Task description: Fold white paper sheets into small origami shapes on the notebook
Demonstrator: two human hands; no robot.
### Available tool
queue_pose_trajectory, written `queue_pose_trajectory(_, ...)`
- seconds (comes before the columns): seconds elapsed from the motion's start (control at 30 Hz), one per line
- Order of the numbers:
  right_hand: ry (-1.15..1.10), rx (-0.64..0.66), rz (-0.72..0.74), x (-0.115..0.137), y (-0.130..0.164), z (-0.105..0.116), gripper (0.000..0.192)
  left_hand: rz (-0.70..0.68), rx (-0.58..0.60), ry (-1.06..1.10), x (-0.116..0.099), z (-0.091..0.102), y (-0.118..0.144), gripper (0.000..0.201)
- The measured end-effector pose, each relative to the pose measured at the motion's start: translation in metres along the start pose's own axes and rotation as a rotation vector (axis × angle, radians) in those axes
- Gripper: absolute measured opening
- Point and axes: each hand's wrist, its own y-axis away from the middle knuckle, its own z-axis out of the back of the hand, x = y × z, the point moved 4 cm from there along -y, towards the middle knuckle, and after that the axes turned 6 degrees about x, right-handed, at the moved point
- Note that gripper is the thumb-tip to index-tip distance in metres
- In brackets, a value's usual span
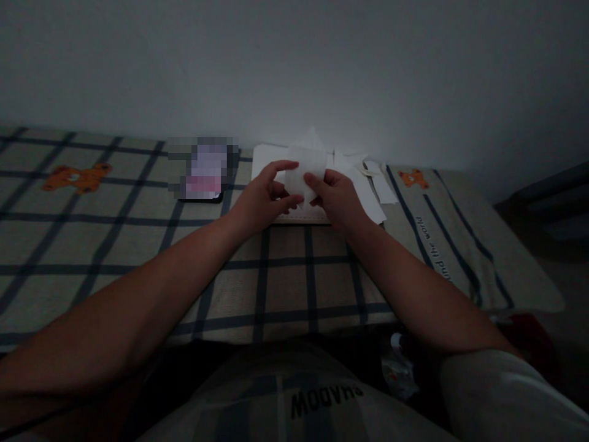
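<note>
A small piece of thin white paper (pixel 304 161) is held up between my two hands over a white pad (pixel 268 155). My right hand (pixel 339 195) pinches its right side, thumb in front and fingers behind. At the left edge, my left hand (pixel 262 193) curls round the paper, its index finger near the top and its thumb lower down. Part of the left fingers is hidden. Loose white paper pieces (pixel 375 196) lie just right of the pad, partly overlapping.
A phone (pixel 207 169) with a blurred screen lies left of the pad. Everything rests on a checked cloth (pixel 221 264) with orange bear prints, against a pale wall (pixel 294 67). Below the front edge, a clear plastic item (pixel 399 374) shows dimly.
</note>
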Motion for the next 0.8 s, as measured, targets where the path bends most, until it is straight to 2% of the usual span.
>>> queue_pose_trajectory(0.27,0.002,-0.038,0.020,0.001,-0.001,-0.002,0.042,-0.108,0.037,0.011,-0.003,-0.004,0.002,0.064)
queue_pose_trajectory(0.43,-0.011,-0.045,0.019,0.000,-0.001,0.000,0.036,-0.097,0.027,-0.041,-0.004,-0.002,0.003,0.062)
queue_pose_trajectory(0.6,-0.025,0.018,-0.006,-0.002,-0.003,0.000,0.039,-0.058,-0.113,-0.008,-0.004,0.005,0.002,0.075)
queue_pose_trajectory(0.8,0.010,0.160,-0.050,0.000,0.001,-0.008,0.042,0.055,-0.247,0.158,-0.003,0.010,-0.001,0.077)
